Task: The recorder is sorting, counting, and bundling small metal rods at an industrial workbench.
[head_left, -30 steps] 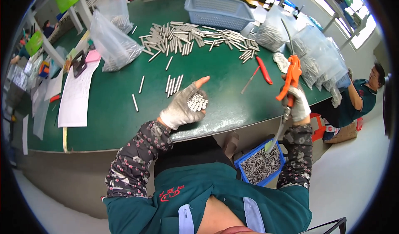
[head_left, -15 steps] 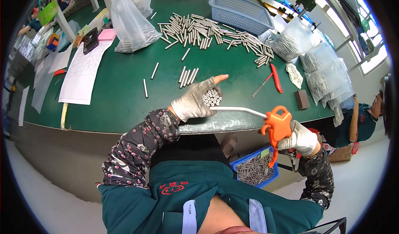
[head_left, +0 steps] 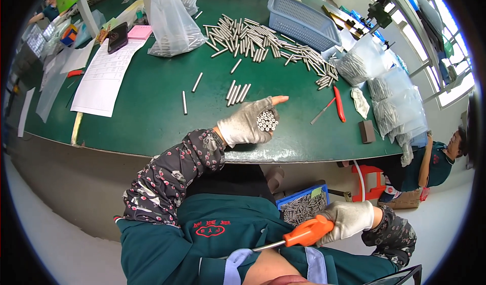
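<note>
In the head view, the left hand (head_left: 245, 123) is curled round one bundle of metal pins (head_left: 267, 120), too tightly packed to count surely, thumb stretched out. Beyond and left of it on the bench (head_left: 157, 128) lie three single pins (head_left: 185, 103); just beyond, one close group of pins (head_left: 238, 94). Rightward: one red-handled tool (head_left: 339, 104), one dark block (head_left: 367, 132). The right hand (head_left: 349, 222), lower right, is wrapped round one orange air gun (head_left: 309, 232).

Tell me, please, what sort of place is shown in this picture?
Most likely a factory workshop: loose metal pins lie heaped on a green workbench, clear bags of similar pins sit at its right side, and the right hand holds what looks like an orange air gun.
</note>
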Action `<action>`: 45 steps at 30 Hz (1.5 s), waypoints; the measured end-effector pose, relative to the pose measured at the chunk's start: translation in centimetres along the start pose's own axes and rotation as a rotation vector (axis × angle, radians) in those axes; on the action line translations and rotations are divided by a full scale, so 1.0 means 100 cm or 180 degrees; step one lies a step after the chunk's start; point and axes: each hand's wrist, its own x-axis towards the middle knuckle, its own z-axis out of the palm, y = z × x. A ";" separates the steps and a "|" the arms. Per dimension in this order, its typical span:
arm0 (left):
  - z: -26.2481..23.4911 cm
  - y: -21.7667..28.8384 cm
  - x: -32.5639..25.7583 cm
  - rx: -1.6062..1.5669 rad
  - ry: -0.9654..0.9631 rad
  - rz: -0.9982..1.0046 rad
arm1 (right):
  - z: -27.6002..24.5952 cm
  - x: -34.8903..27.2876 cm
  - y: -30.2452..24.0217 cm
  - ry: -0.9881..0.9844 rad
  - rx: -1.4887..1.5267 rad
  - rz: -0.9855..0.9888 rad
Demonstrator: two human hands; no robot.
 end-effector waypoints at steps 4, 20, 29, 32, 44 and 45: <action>-0.001 0.000 -0.001 -0.0066 -0.0003 -0.0175 | -0.018 -0.015 -0.007 0.0802 0.0246 0.0008; 0.000 0.001 -0.001 -0.0115 -0.0006 -0.0221 | -0.092 -0.022 -0.042 0.2740 -0.1250 0.0835; 0.000 0.002 -0.001 -0.0141 0.0010 -0.0306 | -0.099 -0.018 -0.053 0.2616 -0.1717 0.0930; -0.001 0.001 -0.001 -0.0100 0.0006 -0.0235 | -0.099 -0.018 -0.052 0.2618 -0.1709 0.0883; -0.002 0.003 -0.002 -0.0128 -0.0013 -0.0287 | -0.097 -0.014 -0.061 0.2672 -0.2211 0.0996; -0.002 0.003 -0.002 -0.0125 -0.0012 -0.0292 | -0.096 -0.013 -0.065 0.2713 -0.2188 0.1151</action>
